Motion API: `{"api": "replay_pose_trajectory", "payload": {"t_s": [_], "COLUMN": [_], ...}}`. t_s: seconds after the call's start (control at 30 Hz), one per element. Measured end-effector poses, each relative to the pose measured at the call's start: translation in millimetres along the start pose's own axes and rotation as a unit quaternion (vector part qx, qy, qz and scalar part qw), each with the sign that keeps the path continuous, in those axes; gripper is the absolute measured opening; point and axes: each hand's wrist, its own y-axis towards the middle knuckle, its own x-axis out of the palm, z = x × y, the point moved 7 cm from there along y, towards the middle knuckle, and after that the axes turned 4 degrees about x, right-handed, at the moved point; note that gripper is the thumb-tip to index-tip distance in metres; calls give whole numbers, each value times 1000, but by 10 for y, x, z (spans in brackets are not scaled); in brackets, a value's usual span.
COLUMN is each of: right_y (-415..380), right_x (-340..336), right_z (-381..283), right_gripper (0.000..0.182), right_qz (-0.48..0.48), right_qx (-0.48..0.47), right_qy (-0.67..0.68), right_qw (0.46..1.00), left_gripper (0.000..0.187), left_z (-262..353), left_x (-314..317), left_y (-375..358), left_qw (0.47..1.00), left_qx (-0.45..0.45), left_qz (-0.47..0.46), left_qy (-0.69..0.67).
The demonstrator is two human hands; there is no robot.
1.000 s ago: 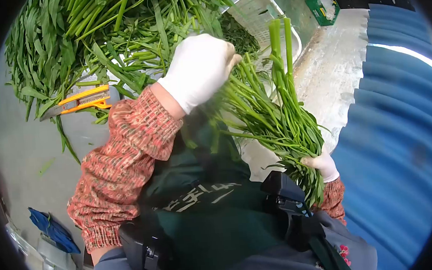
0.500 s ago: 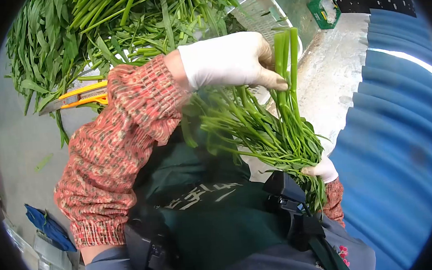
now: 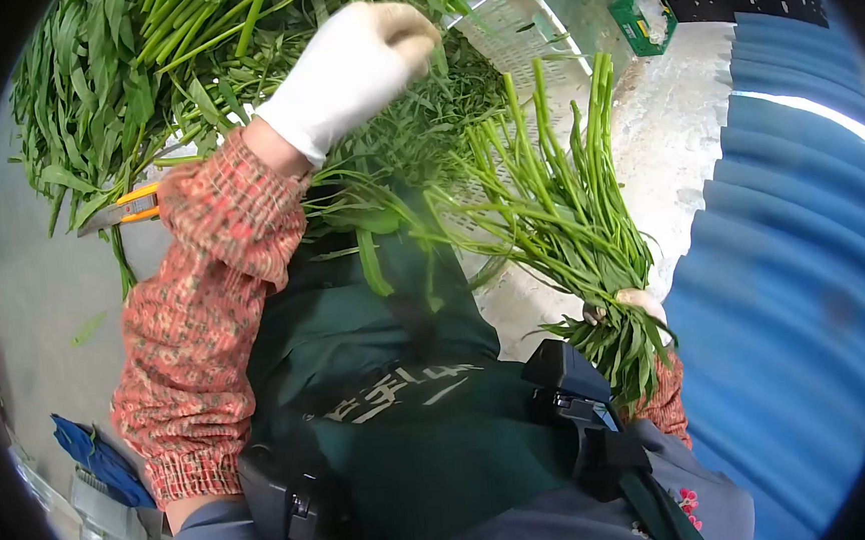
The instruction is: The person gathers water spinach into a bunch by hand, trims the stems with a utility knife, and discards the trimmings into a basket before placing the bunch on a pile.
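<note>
My right hand (image 3: 642, 308), in a white glove, is closed around the leafy end of a bunch of water spinach (image 3: 589, 209); the cut stems fan upward from it. My left hand (image 3: 363, 69), also gloved, is raised over the heap of greens (image 3: 267, 61), apart from the bunch. Its fingers are curled, and whatever may be in them is hidden. Below it, loose leafy stems (image 3: 374, 219), partly blurred, hang in front of my dark green apron (image 3: 376, 324).
An orange utility knife (image 3: 132, 208) lies left of my sleeve, its blade pointing left. A white perforated crate (image 3: 521, 33) stands behind the bunch. Blue corrugated sheeting (image 3: 785, 295) runs along the right. A small green box (image 3: 644, 19) sits at the upper right.
My left hand has let go of the stem ends and moved up and left over the heap. The stems in my right hand have spread apart.
</note>
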Motion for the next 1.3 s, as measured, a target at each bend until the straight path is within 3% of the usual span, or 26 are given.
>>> {"api": "replay_pose_trajectory", "payload": {"t_s": [0.07, 0.17, 0.2, 0.33, 0.43, 0.47, 0.5, 0.67, 0.77, 0.87, 0.97, 1.0, 1.03, 1.13, 1.2, 1.3], "right_y": [-48, -83, -86, -107, -86, -87, -90, -117, -141, -86, -121, -137, -153, -205, -226, -246], "right_x": [64, 75, 67, 20, 10, 3, -12, -135, -295, 342, 243, 181, 126, 44, 30, 53], "right_z": [-25, -50, -62, -82, -101, -102, -97, -29, 33, -159, -96, -74, -60, -32, -9, 3], "right_gripper": [83, 83, 83, 83, 82, 82, 82, 77, 74, 71, 71, 70, 70, 70, 69, 68], "right_qz": [7, 6, 5, 1, -6, -7, -7, -26, -39, 7, 6, 6, 5, 10, 11, 21], "right_qx": [-20, -35, -40, -56, -69, -72, -73, -66, -47, -70, -58, -57, -57, -56, -56, -55], "right_qy": [-12, -16, -17, -15, -25, -26, -27, -27, -36, -38, -29, -25, -22, -14, -8, 3], "right_qw": [1000, 999, 999, 998, 997, 997, 997, 997, 997, 997, 998, 998, 998, 998, 998, 998], "left_gripper": [51, 54, 38, 19, 40, 55, 57, 30, 20, 18, 18, 20, 19, 16, 17, 15], "left_z": [59, 131, 147, 284, 443, 499, 491, 572, 605, 634, 513, 433, 335, 252, 291, 345], "left_x": [120, 249, 269, 455, 675, 765, 894, 1000, 923, 831, 795, 713, 602, 202, 29, -35], "left_y": [-111, -234, -238, -352, -531, -589, -600, -669, -658, -656, -541, -486, -441, -290, -232, -186], "left_qw": [980, 978, 984, 996, 982, 967, 958, 932, 942, 952, 971, 977, 984, 984, 954, 905], "left_qx": [116, 138, 119, 69, 151, 205, 190, 286, 288, 285, 185, 91, 75, 130, 168, 186], "left_qz": [31, 39, 32, -40, -67, -94, -157, -115, -99, -66, -127, -145, -104, 9, 106, 158], "left_qy": [157, 150, 131, 33, 93, 121, 144, 192, 141, 86, -81, -128, -122, 121, 226, 348]}}
